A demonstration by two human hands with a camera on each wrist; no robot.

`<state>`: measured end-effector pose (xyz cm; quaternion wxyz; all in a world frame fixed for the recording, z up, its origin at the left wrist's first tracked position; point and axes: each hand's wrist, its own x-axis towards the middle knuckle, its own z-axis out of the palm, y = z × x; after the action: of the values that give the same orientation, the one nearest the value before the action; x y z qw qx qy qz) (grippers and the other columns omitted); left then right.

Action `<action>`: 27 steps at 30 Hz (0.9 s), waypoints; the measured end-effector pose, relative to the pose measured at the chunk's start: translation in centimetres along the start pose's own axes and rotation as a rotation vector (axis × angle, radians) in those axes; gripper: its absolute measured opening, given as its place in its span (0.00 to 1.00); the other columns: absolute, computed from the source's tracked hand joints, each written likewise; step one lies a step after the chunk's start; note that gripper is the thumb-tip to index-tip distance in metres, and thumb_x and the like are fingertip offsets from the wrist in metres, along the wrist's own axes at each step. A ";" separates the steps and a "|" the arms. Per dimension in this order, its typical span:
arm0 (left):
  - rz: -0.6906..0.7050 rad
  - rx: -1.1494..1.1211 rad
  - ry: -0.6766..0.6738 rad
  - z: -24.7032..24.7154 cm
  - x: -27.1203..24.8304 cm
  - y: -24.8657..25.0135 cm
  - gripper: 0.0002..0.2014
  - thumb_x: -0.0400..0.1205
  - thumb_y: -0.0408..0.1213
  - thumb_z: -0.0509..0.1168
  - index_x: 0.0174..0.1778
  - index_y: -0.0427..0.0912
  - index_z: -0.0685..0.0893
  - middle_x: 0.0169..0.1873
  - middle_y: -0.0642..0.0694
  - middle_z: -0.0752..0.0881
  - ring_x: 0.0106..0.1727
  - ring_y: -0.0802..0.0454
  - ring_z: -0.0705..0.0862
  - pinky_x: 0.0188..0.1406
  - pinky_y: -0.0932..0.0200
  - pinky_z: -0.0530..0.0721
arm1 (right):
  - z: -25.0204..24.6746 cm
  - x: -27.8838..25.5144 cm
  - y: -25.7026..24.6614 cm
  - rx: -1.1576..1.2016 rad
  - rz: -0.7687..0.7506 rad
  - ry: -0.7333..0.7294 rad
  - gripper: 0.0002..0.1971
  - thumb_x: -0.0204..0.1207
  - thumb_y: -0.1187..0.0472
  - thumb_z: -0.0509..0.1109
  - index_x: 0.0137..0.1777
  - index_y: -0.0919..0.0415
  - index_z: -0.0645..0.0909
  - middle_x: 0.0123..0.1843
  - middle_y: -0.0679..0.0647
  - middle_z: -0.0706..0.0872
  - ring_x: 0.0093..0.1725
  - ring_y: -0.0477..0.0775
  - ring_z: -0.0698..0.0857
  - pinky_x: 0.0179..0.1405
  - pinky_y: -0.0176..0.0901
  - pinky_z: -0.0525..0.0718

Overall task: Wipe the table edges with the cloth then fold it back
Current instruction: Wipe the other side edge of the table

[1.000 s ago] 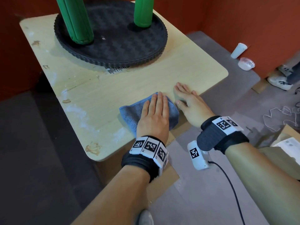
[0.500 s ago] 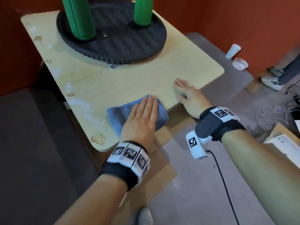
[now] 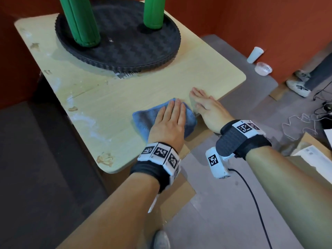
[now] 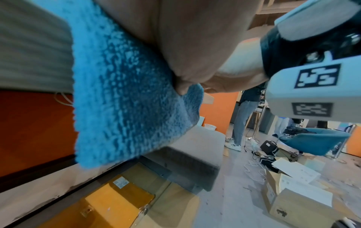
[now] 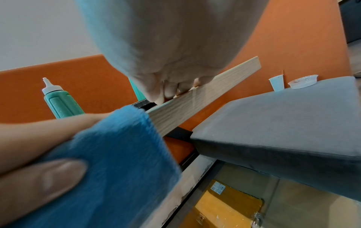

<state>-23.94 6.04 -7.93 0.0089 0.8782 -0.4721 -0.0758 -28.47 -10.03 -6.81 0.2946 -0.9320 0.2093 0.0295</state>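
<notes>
A blue cloth [image 3: 143, 119] lies on the pale wooden table [image 3: 125, 97] at its near right edge, and part of it hangs over the edge [image 4: 121, 92]. My left hand [image 3: 169, 121] lies flat on the cloth with straight fingers and presses it down. Its thumb [image 5: 48, 177] rests against the hanging part of the cloth [image 5: 121, 162]. My right hand [image 3: 204, 105] lies flat on the bare tabletop just right of the cloth, fingers straight, its heel past the table edge [image 5: 205, 89]. It holds nothing.
A round black tray [image 3: 125, 44] with two green bottles [image 3: 80, 20] fills the far part of the table. A grey cushion [image 3: 233, 51] sits to the right, with a white cup [image 3: 255, 54] and a plastic tub [image 3: 263, 68]. Cardboard [image 3: 179, 194] lies under the table. A person's shoe [image 3: 298, 88] stands far right.
My left hand slid the cloth left along the edge, away from my right hand, then back right until it lies next to it again. The right hand stayed flat in place.
</notes>
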 end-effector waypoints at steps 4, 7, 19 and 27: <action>0.043 0.010 -0.023 0.2 -1.8 -1.4 0.32 0.87 0.35 0.44 0.81 0.36 0.32 0.82 0.40 0.33 0.84 0.45 0.34 0.82 0.50 0.34 | 0.2 0.0 0.0 0.017 0.001 0.018 0.24 0.86 0.65 0.48 0.82 0.55 0.57 0.85 0.46 0.51 0.84 0.41 0.46 0.80 0.37 0.39; 0.032 0.014 -0.042 -0.2 -0.4 -0.9 0.32 0.88 0.38 0.45 0.81 0.36 0.33 0.83 0.39 0.34 0.84 0.44 0.35 0.82 0.49 0.36 | 0.6 0.0 0.0 0.012 0.008 0.032 0.25 0.86 0.65 0.49 0.82 0.55 0.56 0.85 0.47 0.51 0.84 0.42 0.46 0.79 0.37 0.39; 0.033 0.017 -0.010 0.3 -2.6 -2.4 0.33 0.88 0.39 0.45 0.81 0.36 0.31 0.82 0.39 0.33 0.84 0.44 0.34 0.83 0.49 0.37 | 1.3 -0.3 1.0 -0.300 -0.074 -0.015 0.28 0.87 0.53 0.44 0.84 0.56 0.41 0.86 0.49 0.40 0.84 0.45 0.39 0.81 0.45 0.37; 0.032 -0.002 0.032 0.5 -3.5 -2.8 0.31 0.89 0.39 0.44 0.82 0.37 0.33 0.83 0.40 0.35 0.84 0.45 0.35 0.81 0.50 0.35 | 1.5 -0.3 1.1 -0.367 -0.085 -0.007 0.28 0.86 0.51 0.41 0.84 0.56 0.40 0.86 0.49 0.40 0.84 0.45 0.39 0.82 0.46 0.38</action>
<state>-23.55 10.54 -8.24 0.0185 0.8718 -0.4856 -0.0619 -29.12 -9.91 -8.55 0.1213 -0.9779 0.1599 0.0580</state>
